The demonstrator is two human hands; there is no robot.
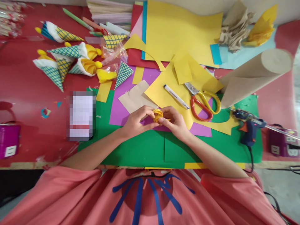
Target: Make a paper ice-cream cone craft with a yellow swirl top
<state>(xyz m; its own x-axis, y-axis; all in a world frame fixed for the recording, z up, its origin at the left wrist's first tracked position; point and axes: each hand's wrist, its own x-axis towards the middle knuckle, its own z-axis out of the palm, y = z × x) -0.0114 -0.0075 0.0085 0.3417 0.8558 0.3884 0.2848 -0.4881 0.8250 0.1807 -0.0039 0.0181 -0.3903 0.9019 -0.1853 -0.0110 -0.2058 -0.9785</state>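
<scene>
The yellow piece (157,114) sits between left grip (138,121) and right grip (175,123), pinched by fingertips on both sides, neither clearly nearer. Its long axis cannot be told (fingers cover much of it); the pen (176,97) lies just beyond the right grip.

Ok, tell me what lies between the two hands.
In the head view, a small curled yellow piece lies there, held by the left hand and the right hand.

Fingers (147,110) partly hide the small yellow piece (157,113).
</scene>
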